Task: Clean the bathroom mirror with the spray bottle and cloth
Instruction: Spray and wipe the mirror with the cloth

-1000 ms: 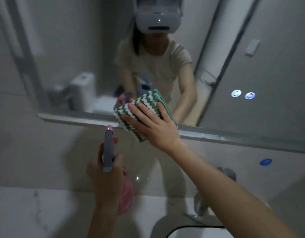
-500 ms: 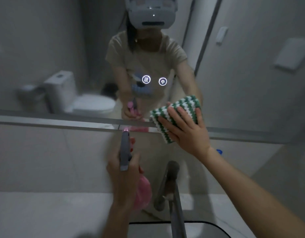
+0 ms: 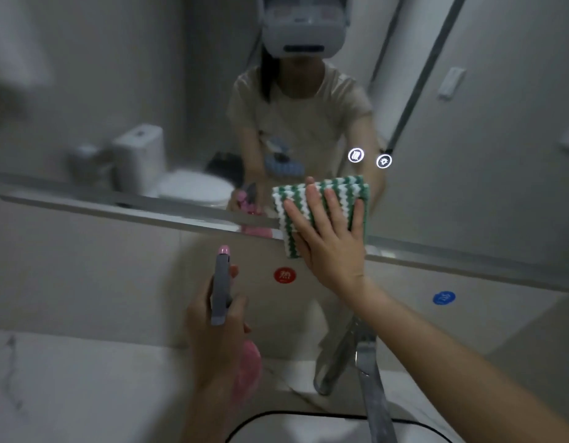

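Two hands are at work: the right hand [image 3: 329, 238] lies flat with fingers spread, pressing one folded cloth [image 3: 321, 212] against the mirror [image 3: 468, 155] right at its bottom edge, so the cloth's lower corner hangs just past the frame. That cloth is woven in green and white zigzag stripes. The left hand [image 3: 217, 337] is curled round one spray bottle [image 3: 221, 286], held upright below the mirror over the near side of the pale marbled surface [image 3: 69, 378]; it has a grey trigger head, a pink nozzle tip and a pink body showing beneath the fingers. Two lit round icons [image 3: 369, 158] glow in the glass just above the cloth. Two round stickers sit on the wall under the mirror, one red sticker [image 3: 284, 275] with a white Chinese character, one blue sticker [image 3: 443, 298] too blurred to read. One chrome tap [image 3: 366, 362] rises at the surface's back edge.
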The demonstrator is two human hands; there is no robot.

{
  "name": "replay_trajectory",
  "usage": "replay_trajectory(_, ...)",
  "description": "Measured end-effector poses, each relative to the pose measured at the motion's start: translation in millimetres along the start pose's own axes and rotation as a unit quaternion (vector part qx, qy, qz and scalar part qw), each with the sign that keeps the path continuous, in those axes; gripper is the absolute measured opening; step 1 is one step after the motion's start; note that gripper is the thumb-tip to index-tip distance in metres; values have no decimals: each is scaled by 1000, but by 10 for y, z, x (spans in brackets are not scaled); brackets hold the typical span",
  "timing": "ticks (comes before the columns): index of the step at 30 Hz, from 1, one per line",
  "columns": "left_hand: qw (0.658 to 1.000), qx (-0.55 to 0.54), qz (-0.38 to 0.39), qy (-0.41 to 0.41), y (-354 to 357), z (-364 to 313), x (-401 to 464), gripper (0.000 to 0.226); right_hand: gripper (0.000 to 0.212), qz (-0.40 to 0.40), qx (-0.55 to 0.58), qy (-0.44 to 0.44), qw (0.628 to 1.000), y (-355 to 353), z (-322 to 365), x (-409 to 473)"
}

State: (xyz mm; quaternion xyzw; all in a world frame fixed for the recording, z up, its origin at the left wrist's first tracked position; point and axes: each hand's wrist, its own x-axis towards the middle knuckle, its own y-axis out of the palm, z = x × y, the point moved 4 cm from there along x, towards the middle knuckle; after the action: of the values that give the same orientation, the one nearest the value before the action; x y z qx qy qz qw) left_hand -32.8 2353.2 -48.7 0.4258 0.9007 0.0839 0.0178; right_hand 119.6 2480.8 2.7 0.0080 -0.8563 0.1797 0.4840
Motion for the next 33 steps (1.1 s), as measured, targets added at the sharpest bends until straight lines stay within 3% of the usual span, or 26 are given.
replay_trajectory(4,999,-10,-31,10,-206,-51,56,31,40,-14,23,9,1000,10,450,339)
replay_trajectory(8,999,8,-35,30,-284,-61,14,33,46,-23,16,14,1000,-8,532,396)
replay_trajectory(13,998,23,9,65,-63,-113,-266,28,50,-29,-11,-73,997,-42,252,277)
replay_trajectory(19,993,13,30,109,611,-145,-807,30,49,-35,-30,-83,995,-237,-740,-348)
replay_trajectory(25,997,-22,57,37,1681,2,-1475,20,49,-28,-59,-71,995,-466,-2069,-1188)
replay_trajectory(29,996,-41,72,30,2269,76,-1782,10,51,-6,-47,-51,998,-568,-2767,-1649)
replay_trajectory(33,994,-31,99,41,2603,86,-1946,14,48,25,-42,-8,999,-598,-3214,-2006)
